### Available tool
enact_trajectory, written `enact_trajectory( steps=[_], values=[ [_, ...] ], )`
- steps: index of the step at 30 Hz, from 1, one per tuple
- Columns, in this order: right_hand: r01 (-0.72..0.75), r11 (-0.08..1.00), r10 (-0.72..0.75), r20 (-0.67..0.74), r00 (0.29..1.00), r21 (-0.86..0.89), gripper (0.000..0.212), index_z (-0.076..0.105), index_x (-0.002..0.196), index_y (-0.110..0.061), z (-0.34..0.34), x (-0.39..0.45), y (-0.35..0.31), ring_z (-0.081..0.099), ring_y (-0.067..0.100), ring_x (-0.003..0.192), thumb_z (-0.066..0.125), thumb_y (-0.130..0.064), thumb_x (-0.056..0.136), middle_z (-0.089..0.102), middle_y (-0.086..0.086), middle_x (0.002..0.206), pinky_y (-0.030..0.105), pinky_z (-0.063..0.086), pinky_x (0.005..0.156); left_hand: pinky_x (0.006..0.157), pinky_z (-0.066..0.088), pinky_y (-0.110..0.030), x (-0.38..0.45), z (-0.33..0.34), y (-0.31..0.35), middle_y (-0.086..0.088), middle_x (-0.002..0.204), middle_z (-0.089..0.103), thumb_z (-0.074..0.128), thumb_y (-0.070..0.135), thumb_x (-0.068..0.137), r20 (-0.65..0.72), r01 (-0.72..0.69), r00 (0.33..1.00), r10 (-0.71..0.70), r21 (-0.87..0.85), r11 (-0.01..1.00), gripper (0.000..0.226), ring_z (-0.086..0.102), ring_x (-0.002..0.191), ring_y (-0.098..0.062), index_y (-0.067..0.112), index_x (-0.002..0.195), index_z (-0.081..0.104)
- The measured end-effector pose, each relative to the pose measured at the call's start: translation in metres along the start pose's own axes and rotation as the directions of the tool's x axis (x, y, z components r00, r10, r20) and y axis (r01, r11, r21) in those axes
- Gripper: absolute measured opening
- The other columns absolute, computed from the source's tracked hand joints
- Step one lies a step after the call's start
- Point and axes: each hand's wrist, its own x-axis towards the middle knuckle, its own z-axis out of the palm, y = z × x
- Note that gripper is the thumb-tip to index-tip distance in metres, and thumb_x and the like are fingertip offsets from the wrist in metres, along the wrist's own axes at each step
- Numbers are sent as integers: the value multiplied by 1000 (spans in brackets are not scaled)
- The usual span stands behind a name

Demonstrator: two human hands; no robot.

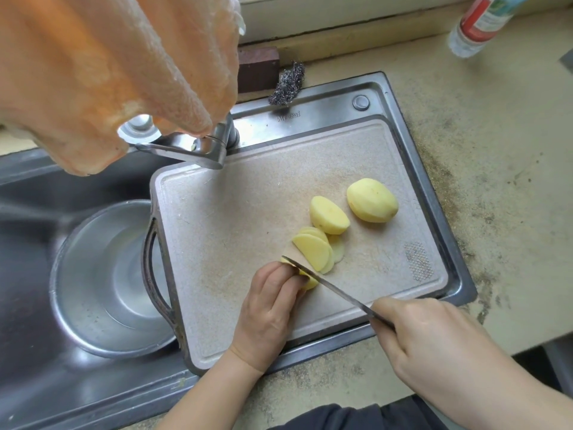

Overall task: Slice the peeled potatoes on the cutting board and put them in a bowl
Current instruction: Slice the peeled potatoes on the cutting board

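A person stands at a kitchen sink, seen from above, slicing peeled potatoes on a beige cutting board [235,218] that lies across the right side of the steel sink [412,141]. The left hand [269,308] has its fingers curled down over a small remaining potato piece [310,282], pinning it to the board near the front edge. The right hand [434,339] is closed around the handle of a knife [328,288], whose thin blade runs diagonally up and left, its tip just beyond the left fingertips and its edge set on the held piece. Just behind the blade, a fan of cut slices [314,251] leans together; beyond them lies a potato half [328,215], cut face down it seems, and further right a whole peeled potato [371,200]. A steel bowl [102,283] holding some water sits in the sink basin to the left of the board, with no potato in it yet. A blurred orange rubber glove [117,72] hangs close to the camera at upper left, partly hiding the tap [198,147]. To slice well here, the fingertips should probably stay tucked back from the blade, since the held piece is small. Even, straight downward cuts would keep the slices uniform.
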Motion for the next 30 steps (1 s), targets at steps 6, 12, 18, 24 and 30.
enact_trajectory(
  steps=[6,12,18,24,30],
  values=[
    [21,998,-20,5,1000,-58,30,29,66,-23,3,10,0,56,25,78,36,-38,91,37,-1,57,34,31,56,102,40,-25,0,1,-1,-5,112,53,64,6,87,-10,4,1000,-4,4,1000,15,52,105,-24,2,101,67],
    [84,994,-88,-60,994,-65,24,32,68,-23,15,31,-3,39,26,63,41,-27,89,35,-3,55,34,29,55,102,40,-25,0,2,0,-5,109,53,66,4,84,-17,14,1000,-14,27,1000,14,52,103,-24,1,97,69],
    [104,994,-109,-106,988,-44,15,54,99,-25,30,57,-16,59,35,88,44,-23,87,66,6,89,34,34,61,108,33,-20,1,-2,3,-3,112,51,59,9,90,-22,6,1000,-6,-1,1000,17,51,106,-21,9,107,58],
    [-65,928,21,123,992,366,30,52,66,-14,9,79,-5,50,26,54,56,-32,89,51,5,57,31,38,50,106,35,-20,-2,-5,2,-3,110,49,50,14,98,1,-14,1000,14,-11,1000,13,50,104,-19,9,109,56],
    [50,990,-46,-31,998,131,31,37,62,-24,-3,19,-1,50,27,66,43,-40,88,45,-1,56,36,32,52,105,37,-23,-6,-1,-1,-5,111,51,56,8,92,-10,-18,1000,18,21,1000,15,51,104,-23,7,107,57]
  ],
)
